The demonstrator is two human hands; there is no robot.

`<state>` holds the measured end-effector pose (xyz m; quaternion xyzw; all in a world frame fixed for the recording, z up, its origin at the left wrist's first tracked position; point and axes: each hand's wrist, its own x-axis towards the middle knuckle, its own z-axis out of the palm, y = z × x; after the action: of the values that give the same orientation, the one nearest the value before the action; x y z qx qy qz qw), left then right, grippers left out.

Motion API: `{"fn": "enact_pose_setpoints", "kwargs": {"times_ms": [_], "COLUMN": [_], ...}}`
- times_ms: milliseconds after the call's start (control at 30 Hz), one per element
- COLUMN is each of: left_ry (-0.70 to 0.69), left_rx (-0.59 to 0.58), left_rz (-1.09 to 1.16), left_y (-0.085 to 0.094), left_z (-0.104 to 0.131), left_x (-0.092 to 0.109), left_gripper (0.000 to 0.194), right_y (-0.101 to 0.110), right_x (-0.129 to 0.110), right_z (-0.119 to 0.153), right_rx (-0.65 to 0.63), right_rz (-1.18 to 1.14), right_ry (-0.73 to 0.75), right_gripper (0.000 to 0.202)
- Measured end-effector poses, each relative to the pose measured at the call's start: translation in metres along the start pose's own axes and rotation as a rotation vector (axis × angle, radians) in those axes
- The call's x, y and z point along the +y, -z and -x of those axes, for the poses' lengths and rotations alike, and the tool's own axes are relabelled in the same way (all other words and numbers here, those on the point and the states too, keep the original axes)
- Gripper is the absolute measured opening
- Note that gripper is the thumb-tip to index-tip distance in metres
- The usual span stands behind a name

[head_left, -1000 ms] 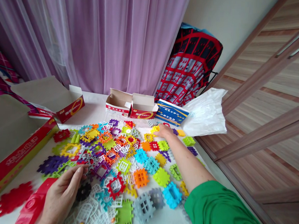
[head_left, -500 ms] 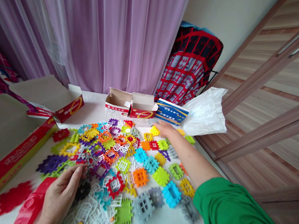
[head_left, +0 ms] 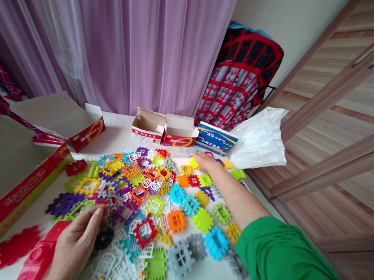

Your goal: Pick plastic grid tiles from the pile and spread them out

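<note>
At the far side of the pile my right hand (head_left: 203,161) has its fingertips at a grey toothed building block (head_left: 191,151), close to a yellow block (head_left: 193,163). My left hand (head_left: 80,235) rests at the near left, thumb pressed along its curled fingers; whatever is in them is hidden. Beside its wrist lies a red plastic piece (head_left: 39,255), and a black round piece (head_left: 104,238) is just right of its fingers. Interlocking blocks of many colours spread between the hands, among them an orange window block (head_left: 176,221) and a grey window block (head_left: 180,258).
A large red box (head_left: 21,197) stands on the left, with another open box (head_left: 89,132) behind it. Two small cartons (head_left: 147,135) and a blue box (head_left: 217,138) line the back, next to a white plastic bag (head_left: 263,140). White window frames (head_left: 106,257) lie at the front.
My right forearm and sleeve have shifted slightly left, while the right hand stays near the grey block. The view has turned a little. My left hand keeps its place.
</note>
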<state>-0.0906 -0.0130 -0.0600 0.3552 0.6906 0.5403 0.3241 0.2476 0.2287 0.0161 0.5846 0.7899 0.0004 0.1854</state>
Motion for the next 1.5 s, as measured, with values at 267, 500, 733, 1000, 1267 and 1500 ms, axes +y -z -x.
{"fn": "enact_pose_setpoints", "kwargs": {"times_ms": [267, 500, 733, 1000, 1267, 1500], "left_ry": [-0.036, -0.016, -0.005, -0.032, -0.051, -0.028], "left_rx": [-0.009, -0.007, 0.01, 0.019, -0.012, -0.013], "left_rz": [-0.024, -0.014, -0.027, -0.045, -0.056, -0.032], "left_y": [0.001, 0.001, 0.002, 0.001, 0.001, 0.001], "left_z": [0.0, -0.003, -0.002, 0.0, 0.0, 0.0], "left_x": [0.0, -0.01, -0.01, -0.003, 0.001, 0.004], "left_gripper": [0.044, 0.05, 0.051, 0.047, 0.052, 0.059], "right_y": [0.0, 0.005, 0.003, 0.014, 0.022, -0.002], "right_x": [0.001, 0.003, 0.005, -0.001, -0.069, -0.128], "right_z": [-0.003, -0.001, -0.01, 0.005, 0.044, 0.044], "right_rx": [-0.009, -0.04, -0.041, -0.014, 0.219, 0.193], "right_rz": [-0.02, -0.034, -0.066, -0.063, -0.208, -0.317], "right_ry": [-0.014, -0.003, -0.006, -0.07, 0.08, 0.033], "right_gripper": [0.065, 0.073, 0.064, 0.078, 0.031, 0.041]}}
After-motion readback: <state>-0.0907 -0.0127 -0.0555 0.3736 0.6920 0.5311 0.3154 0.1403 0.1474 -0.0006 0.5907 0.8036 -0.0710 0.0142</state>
